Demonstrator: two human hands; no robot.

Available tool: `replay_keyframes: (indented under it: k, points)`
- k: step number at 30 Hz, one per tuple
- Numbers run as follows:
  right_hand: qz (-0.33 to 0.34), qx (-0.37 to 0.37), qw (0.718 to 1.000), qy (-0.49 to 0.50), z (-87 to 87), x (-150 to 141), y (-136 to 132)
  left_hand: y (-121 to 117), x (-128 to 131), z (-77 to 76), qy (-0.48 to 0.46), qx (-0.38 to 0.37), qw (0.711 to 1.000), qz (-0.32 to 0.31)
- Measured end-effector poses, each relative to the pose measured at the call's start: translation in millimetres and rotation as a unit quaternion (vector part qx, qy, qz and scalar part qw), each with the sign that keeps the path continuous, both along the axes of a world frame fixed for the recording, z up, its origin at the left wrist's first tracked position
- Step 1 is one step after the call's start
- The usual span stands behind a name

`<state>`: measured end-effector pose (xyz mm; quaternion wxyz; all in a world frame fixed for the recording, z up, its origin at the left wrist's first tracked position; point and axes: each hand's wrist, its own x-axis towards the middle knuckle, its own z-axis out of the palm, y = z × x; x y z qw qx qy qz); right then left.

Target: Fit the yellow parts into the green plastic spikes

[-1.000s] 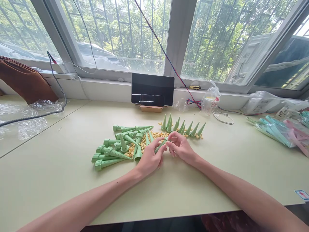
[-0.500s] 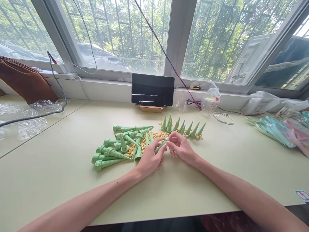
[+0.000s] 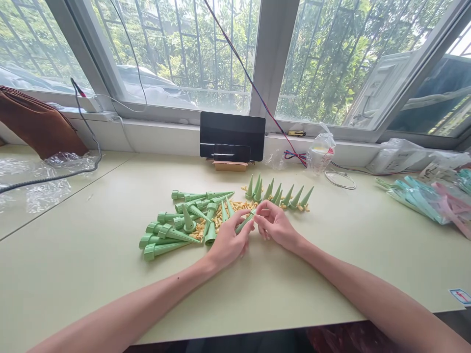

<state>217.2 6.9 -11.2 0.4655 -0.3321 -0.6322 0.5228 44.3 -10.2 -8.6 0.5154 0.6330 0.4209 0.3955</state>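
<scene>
My left hand (image 3: 228, 241) is closed around a green plastic plant-watering spike (image 3: 243, 224), tilted up toward the right. Against the spike's upper end, the fingertips of my right hand (image 3: 276, 226) are pinched together; whatever is between them is hidden. Left of my hands lies a heap of similar green spikes (image 3: 167, 249), most on their sides and a few standing. Small yellow plastic valve pieces (image 3: 198, 230) are scattered among them, partly covered by my left hand. Behind my right hand, a row of green spikes (image 3: 277, 193) stands point up, with yellow pieces at their bases.
A black tablet (image 3: 232, 132) leans on a stand at the back, by the window. Farther right are a bagged cup (image 3: 321, 156), a coiled white cable (image 3: 340, 180) and bagged teal and pink strips (image 3: 423, 198). A brown bag (image 3: 40, 122) and clear wrappers (image 3: 40, 186) lie left.
</scene>
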Motion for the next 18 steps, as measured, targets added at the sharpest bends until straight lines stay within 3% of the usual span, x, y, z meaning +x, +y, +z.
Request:
replay_keyframes:
  k: [18]
  points:
    - [-0.003,0.0,1.0,-0.015,2.6,-1.2,-1.1,-0.3,0.3,1.1,0.001,0.001,1.0,-0.001]
